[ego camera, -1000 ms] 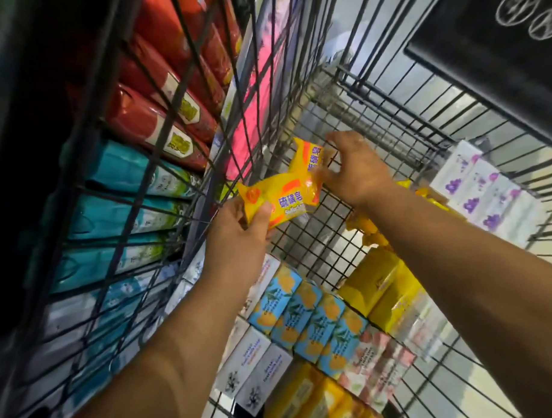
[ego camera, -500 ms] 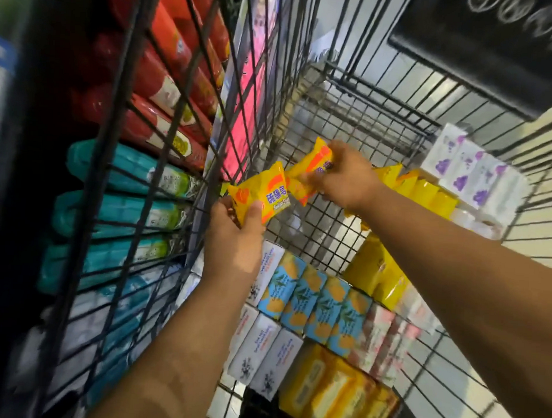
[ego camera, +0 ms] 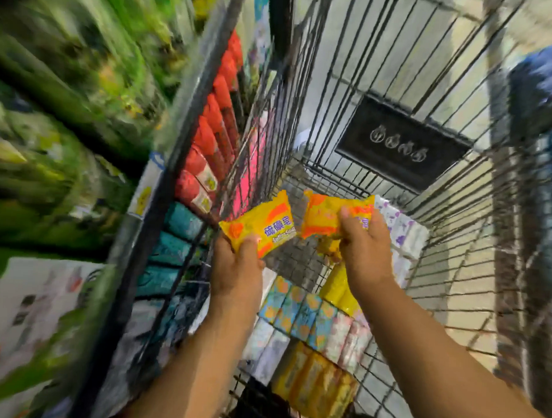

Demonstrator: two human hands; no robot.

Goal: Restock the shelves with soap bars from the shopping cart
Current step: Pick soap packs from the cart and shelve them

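My left hand (ego camera: pixel 236 265) grips a yellow-and-orange wrapped soap bar (ego camera: pixel 261 225) above the wire shopping cart (ego camera: pixel 357 180). Beside it, my right hand (ego camera: pixel 362 246) holds a second yellow-and-orange soap bar (ego camera: pixel 326 215) at about the same height. Both bars are lifted clear of the stock below. On the cart floor lie rows of boxed soaps: blue-and-orange ones (ego camera: pixel 296 309), white ones (ego camera: pixel 265 343), yellow packs (ego camera: pixel 315 388) and white-purple ones (ego camera: pixel 402 229).
Shelves on the left carry red packs (ego camera: pixel 208 144), teal packs (ego camera: pixel 180 224) and blurred green goods (ego camera: pixel 62 107). A dark mat (ego camera: pixel 402 144) shows on the floor through the cart's far wall. The cart's left wire wall stands between my hands and the shelves.
Both hands have risen with their soap bars out of the cart. My head has swung up and left, bringing the blurred green shelf goods into view.
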